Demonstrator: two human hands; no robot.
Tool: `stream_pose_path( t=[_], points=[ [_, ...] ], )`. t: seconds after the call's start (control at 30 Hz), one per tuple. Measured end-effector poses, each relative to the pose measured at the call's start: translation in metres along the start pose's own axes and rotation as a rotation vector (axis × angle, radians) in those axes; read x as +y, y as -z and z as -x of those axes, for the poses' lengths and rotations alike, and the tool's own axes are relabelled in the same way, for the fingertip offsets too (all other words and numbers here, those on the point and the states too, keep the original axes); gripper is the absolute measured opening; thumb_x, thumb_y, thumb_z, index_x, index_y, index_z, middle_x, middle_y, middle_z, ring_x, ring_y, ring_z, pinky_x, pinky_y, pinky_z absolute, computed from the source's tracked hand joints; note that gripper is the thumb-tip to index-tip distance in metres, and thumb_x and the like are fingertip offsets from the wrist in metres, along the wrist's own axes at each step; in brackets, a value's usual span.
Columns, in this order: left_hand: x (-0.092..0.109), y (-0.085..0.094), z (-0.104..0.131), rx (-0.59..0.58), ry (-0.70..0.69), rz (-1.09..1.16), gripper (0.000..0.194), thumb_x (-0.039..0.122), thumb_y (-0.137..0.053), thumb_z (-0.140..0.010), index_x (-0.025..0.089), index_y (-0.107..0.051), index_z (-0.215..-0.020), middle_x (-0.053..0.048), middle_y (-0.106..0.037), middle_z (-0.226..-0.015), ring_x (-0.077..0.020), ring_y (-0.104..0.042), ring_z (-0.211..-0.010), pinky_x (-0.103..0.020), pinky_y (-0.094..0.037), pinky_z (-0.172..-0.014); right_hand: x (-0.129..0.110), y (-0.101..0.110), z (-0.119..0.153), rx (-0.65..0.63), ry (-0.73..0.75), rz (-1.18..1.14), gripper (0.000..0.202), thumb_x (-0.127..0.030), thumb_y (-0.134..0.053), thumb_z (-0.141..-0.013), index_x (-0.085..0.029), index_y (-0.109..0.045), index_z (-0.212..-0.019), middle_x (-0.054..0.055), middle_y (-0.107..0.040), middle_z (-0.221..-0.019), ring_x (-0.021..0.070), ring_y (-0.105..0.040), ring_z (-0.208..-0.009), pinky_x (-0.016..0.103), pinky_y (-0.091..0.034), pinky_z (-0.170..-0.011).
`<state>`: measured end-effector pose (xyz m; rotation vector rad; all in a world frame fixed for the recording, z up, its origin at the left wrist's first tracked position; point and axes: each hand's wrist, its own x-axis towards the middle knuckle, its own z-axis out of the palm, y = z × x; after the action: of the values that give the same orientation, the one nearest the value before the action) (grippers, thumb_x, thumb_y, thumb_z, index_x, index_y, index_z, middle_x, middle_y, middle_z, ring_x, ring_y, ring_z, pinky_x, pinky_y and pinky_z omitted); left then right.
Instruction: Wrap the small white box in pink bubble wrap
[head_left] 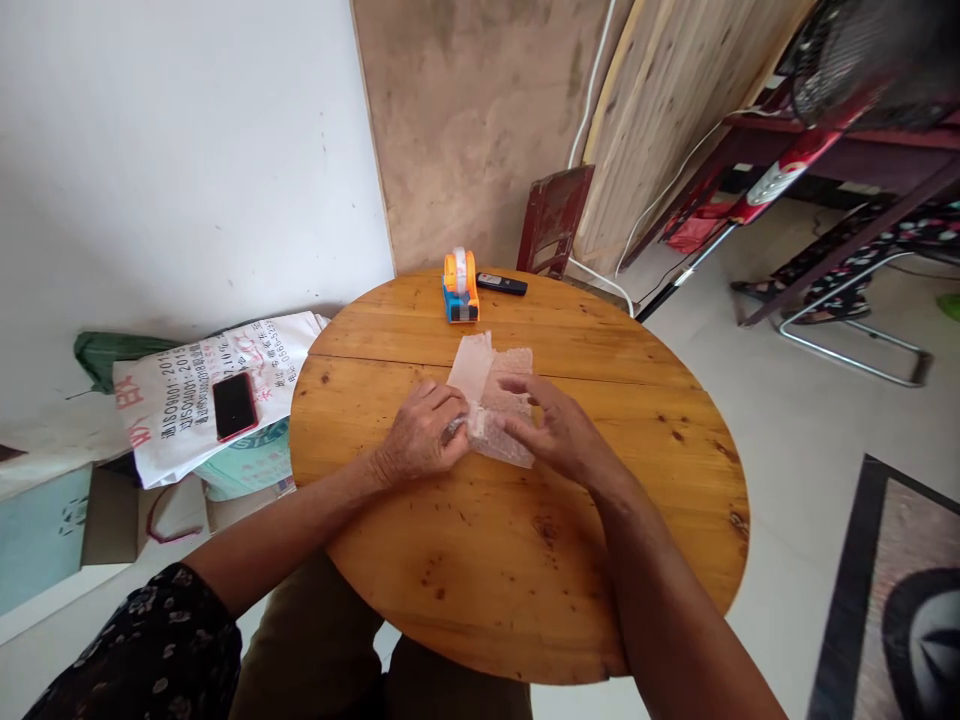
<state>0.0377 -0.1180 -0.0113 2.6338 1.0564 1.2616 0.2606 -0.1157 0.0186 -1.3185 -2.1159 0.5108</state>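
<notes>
A piece of clear bubble wrap (510, 440) lies on the round wooden table (480, 590), with a smoother, pale strip along its upper left part. My left hand (429, 428) is closed on the left side of the bubble wrap, thumb and fingers pinching its edge. Over the right side of the wrap is my right hand (562, 432), its fingers spread and slightly curved; whether the fingertips touch the wrap is hard to tell. Beyond the wrap stands an orange and blue tape dispenser (460, 287) with a roll of clear tape.
A black remote control (502, 284) lies beside the dispenser. Left of the table, a red-edged phone (235, 406) rests on a printed white sack (187, 400). A dark red chair (555, 220) stands behind; a fan pole (780, 180) and another person's legs (825, 265) are at right.
</notes>
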Motion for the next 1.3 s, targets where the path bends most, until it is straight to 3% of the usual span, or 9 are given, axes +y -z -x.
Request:
stream_pose_path(
  t=[0.07, 0.2, 0.37, 0.53, 0.67, 0.9, 1.13, 1.23, 1.3],
  points=[
    [0.001, -0.002, 0.001, 0.012, -0.008, 0.003, 0.017, 0.014, -0.054, -0.082, 0.014, -0.064, -0.095, -0.010, -0.069, -0.097, -0.0223, -0.058, -0.089, -0.037, -0.050, -0.083, 0.002, 0.012, 0.001, 0.001, -0.159, 0.037, 0.044, -0.039, -0.065, -0.082, -0.020, -0.062, -0.121, 0.012, -0.070, -0.117, 0.0267, -0.067, -0.101, 0.039, -0.054, -0.081],
    [-0.001, -0.003, 0.003, 0.002, -0.026, -0.001, 0.017, 0.015, -0.053, -0.085, 0.014, -0.065, -0.097, -0.011, -0.069, -0.101, -0.0228, -0.058, -0.092, -0.038, -0.050, -0.084, -0.001, 0.029, 0.011, -0.135, -0.441, 0.144, 0.052, -0.049, -0.067, -0.079, -0.016, -0.063, -0.119, 0.011, -0.073, -0.101, 0.0239, -0.068, -0.081, 0.035, -0.052, -0.071],
    [-0.002, -0.004, 0.004, -0.019, -0.016, -0.022, 0.015, 0.016, -0.052, -0.086, 0.015, -0.065, -0.093, -0.011, -0.068, -0.100, -0.0235, -0.059, -0.093, -0.038, -0.050, -0.085, -0.013, 0.014, 0.020, -0.126, -0.618, 0.182, 0.067, -0.051, -0.065, -0.081, -0.010, -0.054, -0.134, 0.011, -0.073, -0.095, 0.0258, -0.069, -0.086, 0.034, -0.050, -0.075],
    [-0.001, -0.003, 0.003, -0.033, -0.005, -0.034, 0.013, 0.016, -0.052, -0.086, 0.016, -0.064, -0.091, -0.009, -0.068, -0.097, -0.0233, -0.058, -0.091, -0.038, -0.050, -0.085, -0.021, -0.013, 0.016, 0.001, -0.678, 0.231, 0.075, -0.046, -0.062, -0.084, -0.008, -0.041, -0.145, 0.013, -0.071, -0.105, 0.0279, -0.068, -0.094, 0.036, -0.049, -0.081],
    [-0.001, -0.003, 0.002, -0.050, 0.016, -0.027, 0.012, 0.016, -0.052, -0.086, 0.015, -0.064, -0.089, -0.009, -0.068, -0.095, -0.0232, -0.057, -0.090, -0.038, -0.049, -0.084, -0.024, -0.020, 0.015, 0.078, -0.746, 0.332, 0.080, -0.050, -0.059, -0.085, -0.008, -0.035, -0.148, 0.017, -0.066, -0.123, 0.0304, -0.065, -0.105, 0.039, -0.047, -0.086],
    [-0.002, -0.003, 0.002, -0.045, 0.035, -0.006, 0.010, 0.016, -0.053, -0.086, 0.017, -0.063, -0.086, -0.009, -0.067, -0.094, -0.0232, -0.056, -0.090, -0.038, -0.048, -0.081, -0.018, -0.023, 0.011, 0.030, -0.724, 0.206, 0.073, -0.040, -0.065, -0.080, -0.009, -0.042, -0.142, 0.007, -0.073, -0.089, 0.0246, -0.067, -0.084, 0.033, -0.047, -0.074],
    [-0.003, -0.004, 0.003, -0.024, 0.034, 0.004, 0.010, 0.016, -0.053, -0.086, 0.017, -0.064, -0.087, -0.009, -0.067, -0.095, -0.0237, -0.056, -0.089, -0.038, -0.047, -0.080, 0.004, -0.016, 0.011, 0.171, -0.694, 0.214, 0.061, -0.052, -0.063, -0.077, -0.011, -0.059, -0.122, 0.016, -0.068, -0.115, 0.0260, -0.066, -0.094, 0.038, -0.048, -0.084],
    [-0.003, -0.005, 0.004, 0.001, 0.026, -0.011, 0.010, 0.015, -0.055, -0.084, 0.017, -0.064, -0.086, -0.009, -0.068, -0.094, -0.0237, -0.057, -0.089, -0.038, -0.048, -0.080, 0.008, -0.014, 0.001, 0.189, -0.661, 0.069, 0.053, -0.056, -0.064, -0.075, -0.014, -0.063, -0.108, 0.010, -0.070, -0.098, 0.0236, -0.064, -0.088, 0.033, -0.048, -0.076],
    [-0.003, -0.006, 0.004, 0.008, 0.025, -0.014, 0.009, 0.014, -0.055, -0.084, 0.017, -0.064, -0.085, -0.008, -0.068, -0.094, -0.0235, -0.057, -0.089, -0.037, -0.048, -0.080, 0.010, -0.013, -0.005, 0.192, -0.650, -0.012, 0.042, -0.058, -0.063, -0.074, -0.018, -0.064, -0.086, 0.005, -0.066, -0.079, 0.0207, -0.060, -0.077, 0.029, -0.044, -0.066]
  ],
)
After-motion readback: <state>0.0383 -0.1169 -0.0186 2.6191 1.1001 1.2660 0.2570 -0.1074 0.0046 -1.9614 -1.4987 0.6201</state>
